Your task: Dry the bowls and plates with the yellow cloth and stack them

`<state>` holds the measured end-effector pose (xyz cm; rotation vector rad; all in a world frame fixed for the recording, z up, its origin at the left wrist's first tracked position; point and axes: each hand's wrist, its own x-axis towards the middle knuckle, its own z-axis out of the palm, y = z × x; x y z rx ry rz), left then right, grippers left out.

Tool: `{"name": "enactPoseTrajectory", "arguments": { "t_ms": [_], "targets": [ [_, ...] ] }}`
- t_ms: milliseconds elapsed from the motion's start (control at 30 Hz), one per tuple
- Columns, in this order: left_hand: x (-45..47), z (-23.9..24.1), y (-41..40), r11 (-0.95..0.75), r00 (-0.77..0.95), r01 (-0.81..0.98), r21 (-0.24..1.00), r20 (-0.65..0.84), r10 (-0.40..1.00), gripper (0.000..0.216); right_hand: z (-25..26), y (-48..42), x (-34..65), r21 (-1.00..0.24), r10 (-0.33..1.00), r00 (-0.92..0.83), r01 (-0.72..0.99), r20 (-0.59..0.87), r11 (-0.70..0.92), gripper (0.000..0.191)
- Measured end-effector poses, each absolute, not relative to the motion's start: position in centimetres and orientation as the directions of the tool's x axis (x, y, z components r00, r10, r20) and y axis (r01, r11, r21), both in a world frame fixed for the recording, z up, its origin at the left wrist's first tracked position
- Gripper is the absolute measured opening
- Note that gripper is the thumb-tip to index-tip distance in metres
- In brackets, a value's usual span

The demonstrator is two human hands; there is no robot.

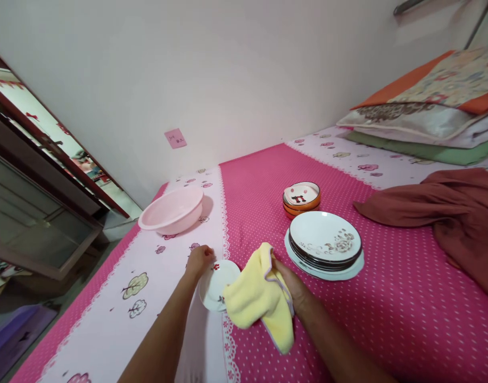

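My left hand (200,260) is closed at the upper left rim of a small white plate (215,284) with red flower prints; some of its fingertips are hidden. A yellow cloth (257,295) with a purple edge hangs bunched from my right hand (289,282), which is wrapped round it. The cloth overlaps the plate's right side. Just beyond my right hand stands a stack of white plates (325,236) with dark rims and a brown flower print. Behind that stack sit several nested bowls (302,197), orange outside, with something pale pink inside the top one.
A pink basin (172,210) rests on the bed toward the wall at left. A reddish-brown cloth (431,213) lies at right, below stacked pillows and folded bedding (423,117). The bed's left edge (88,298) drops to the floor.
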<state>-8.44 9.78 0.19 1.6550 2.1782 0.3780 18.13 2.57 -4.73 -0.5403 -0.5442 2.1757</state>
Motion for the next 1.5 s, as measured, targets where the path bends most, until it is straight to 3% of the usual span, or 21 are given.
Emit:
{"name": "enactPoseTrajectory", "arguments": {
  "t_ms": [267, 467, 667, 1033, 1300, 1500],
  "targets": [
    [-8.9, -1.4, 10.7, 0.279, -0.199, 0.859, 0.430, -0.223, 0.954, 0.036, -4.4, 2.4, 18.2, -0.515, 0.753, -0.627, -0.586, -0.200, -0.625, 0.048],
    [-10.1, -2.4, 11.8, 0.293, -0.214, 0.773, 0.563, -0.204, 0.955, 0.037, -5.5, 2.8, 18.0, -0.427, 0.786, -0.598, -0.676, -0.157, -0.600, 0.036],
    [-10.3, -3.2, 13.1, 0.183, -0.109, 0.723, 0.666, -0.152, 0.982, 0.035, -6.9, 3.3, 18.0, -0.390, 0.785, -0.593, -0.689, -0.179, -0.610, 0.030],
    [-9.1, -4.0, 14.3, 0.101, -0.017, 0.749, 0.655, -0.134, 0.991, 0.035, -6.1, 3.0, 18.0, -0.370, 0.781, -0.594, -0.693, -0.194, -0.619, 0.032],
    [-13.4, -2.8, 12.0, 0.124, -0.088, 0.616, 0.778, -0.088, 0.992, 0.027, -6.3, 2.9, 18.1, -0.406, 0.773, -0.605, -0.668, -0.192, -0.624, 0.031],
    [-13.0, -3.0, 9.7, 0.086, -0.019, 0.598, 0.797, -0.094, 0.995, 0.029, -6.6, 2.8, 18.1, -0.373, 0.767, -0.599, -0.674, -0.230, -0.638, 0.030]
  ]
}}
